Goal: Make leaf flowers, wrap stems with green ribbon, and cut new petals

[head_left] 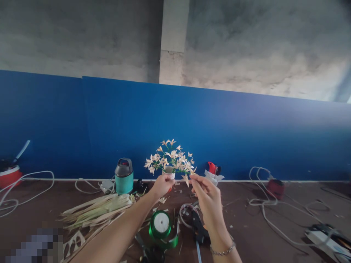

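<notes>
A small bouquet of cream paper flowers (pixel 171 157) on green stems stands in a white cup (pixel 169 173) at the back of the brown table. My left hand (pixel 161 185) is closed around the cup's lower part. My right hand (pixel 207 199) pinches a single cream flower (pixel 187 179) between thumb and fingertips, just right of the cup and touching the bouquet's lower edge. A bracelet sits on my right wrist.
A green ribbon spool (pixel 161 225) and a black glue gun (pixel 197 223) lie under my arms. A bundle of pale dried leaves (pixel 98 210) lies left, a teal container (pixel 124 176) behind it. White cables (pixel 274 215) trail right; a blue panel (pixel 192 131) backs the table.
</notes>
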`<state>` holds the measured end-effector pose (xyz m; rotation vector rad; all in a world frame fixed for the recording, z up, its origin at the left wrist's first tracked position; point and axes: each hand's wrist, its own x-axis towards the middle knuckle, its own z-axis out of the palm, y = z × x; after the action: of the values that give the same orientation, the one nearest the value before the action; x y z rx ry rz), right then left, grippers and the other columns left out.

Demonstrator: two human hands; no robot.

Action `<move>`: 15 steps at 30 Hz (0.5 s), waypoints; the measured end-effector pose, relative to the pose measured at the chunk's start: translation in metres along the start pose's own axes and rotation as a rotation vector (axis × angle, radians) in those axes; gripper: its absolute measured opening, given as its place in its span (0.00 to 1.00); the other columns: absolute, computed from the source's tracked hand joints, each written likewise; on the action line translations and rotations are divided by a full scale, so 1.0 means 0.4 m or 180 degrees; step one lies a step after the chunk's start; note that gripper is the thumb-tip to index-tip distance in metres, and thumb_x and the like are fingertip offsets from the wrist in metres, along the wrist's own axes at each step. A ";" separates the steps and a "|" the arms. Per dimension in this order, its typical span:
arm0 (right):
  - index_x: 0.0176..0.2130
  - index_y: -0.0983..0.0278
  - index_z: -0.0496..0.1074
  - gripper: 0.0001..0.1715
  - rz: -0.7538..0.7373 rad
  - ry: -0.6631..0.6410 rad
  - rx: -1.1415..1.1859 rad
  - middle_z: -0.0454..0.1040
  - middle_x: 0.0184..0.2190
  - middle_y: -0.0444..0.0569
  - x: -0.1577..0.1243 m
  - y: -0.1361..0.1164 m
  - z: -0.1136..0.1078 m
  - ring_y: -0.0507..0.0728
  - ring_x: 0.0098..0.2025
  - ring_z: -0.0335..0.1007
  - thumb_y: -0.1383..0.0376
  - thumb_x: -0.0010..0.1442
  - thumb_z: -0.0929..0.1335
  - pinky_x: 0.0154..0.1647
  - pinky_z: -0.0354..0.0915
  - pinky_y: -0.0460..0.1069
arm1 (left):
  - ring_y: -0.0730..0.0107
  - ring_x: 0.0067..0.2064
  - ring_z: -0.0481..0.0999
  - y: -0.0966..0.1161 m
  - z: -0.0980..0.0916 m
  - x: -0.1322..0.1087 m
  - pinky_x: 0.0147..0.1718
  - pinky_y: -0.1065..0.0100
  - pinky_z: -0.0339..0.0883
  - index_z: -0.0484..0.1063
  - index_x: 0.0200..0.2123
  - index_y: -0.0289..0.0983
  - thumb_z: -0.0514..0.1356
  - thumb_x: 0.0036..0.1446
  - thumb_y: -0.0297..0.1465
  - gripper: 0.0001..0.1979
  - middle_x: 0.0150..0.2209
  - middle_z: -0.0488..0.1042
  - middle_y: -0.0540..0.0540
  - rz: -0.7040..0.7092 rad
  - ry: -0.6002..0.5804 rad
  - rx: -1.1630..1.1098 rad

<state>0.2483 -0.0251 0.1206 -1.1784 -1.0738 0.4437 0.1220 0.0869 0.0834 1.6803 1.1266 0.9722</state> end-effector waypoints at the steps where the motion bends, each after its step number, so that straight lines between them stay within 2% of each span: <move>1: 0.35 0.64 0.77 0.15 0.0001 -0.0013 -0.0008 0.76 0.29 0.49 -0.001 0.000 0.001 0.52 0.25 0.65 0.57 0.51 0.69 0.22 0.61 0.45 | 0.78 0.17 0.60 0.000 -0.002 -0.005 0.18 0.74 0.53 0.68 0.19 0.35 0.60 0.47 0.33 0.10 0.15 0.67 0.53 -0.0014 -0.0011 -0.0025; 6: 0.34 0.65 0.77 0.15 -0.0011 -0.0027 0.0001 0.76 0.27 0.50 -0.002 -0.008 0.000 0.53 0.26 0.66 0.57 0.50 0.69 0.24 0.63 0.46 | 0.78 0.16 0.60 -0.011 -0.018 -0.031 0.18 0.73 0.54 0.69 0.18 0.35 0.64 0.41 0.30 0.07 0.14 0.66 0.54 -0.0104 -0.0065 -0.0064; 11: 0.35 0.66 0.77 0.15 -0.0005 -0.0080 -0.0063 0.77 0.29 0.51 0.000 -0.012 -0.002 0.54 0.27 0.68 0.58 0.50 0.69 0.25 0.63 0.46 | 0.76 0.17 0.63 -0.058 -0.076 -0.082 0.19 0.73 0.55 0.70 0.21 0.35 0.60 0.46 0.36 0.10 0.15 0.68 0.53 -0.0125 0.0032 -0.0020; 13: 0.36 0.66 0.76 0.16 -0.0014 -0.0302 -0.0237 0.77 0.29 0.50 0.000 -0.008 0.002 0.54 0.26 0.68 0.58 0.52 0.68 0.25 0.63 0.46 | 0.75 0.16 0.62 -0.082 -0.108 -0.112 0.18 0.73 0.53 0.69 0.22 0.36 0.56 0.50 0.39 0.13 0.13 0.66 0.54 -0.0131 0.0101 0.0046; 15: 0.36 0.66 0.76 0.15 -0.0016 -0.0740 -0.0518 0.77 0.27 0.50 -0.003 0.000 0.013 0.55 0.26 0.68 0.59 0.53 0.66 0.25 0.63 0.46 | 0.75 0.16 0.61 -0.106 -0.133 -0.146 0.17 0.73 0.53 0.65 0.22 0.37 0.54 0.52 0.41 0.14 0.15 0.66 0.54 -0.0139 0.0202 0.0100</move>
<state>0.2434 -0.0234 0.1201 -1.2890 -1.3331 0.5057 0.0446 0.0528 0.0528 1.6531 1.2212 0.9912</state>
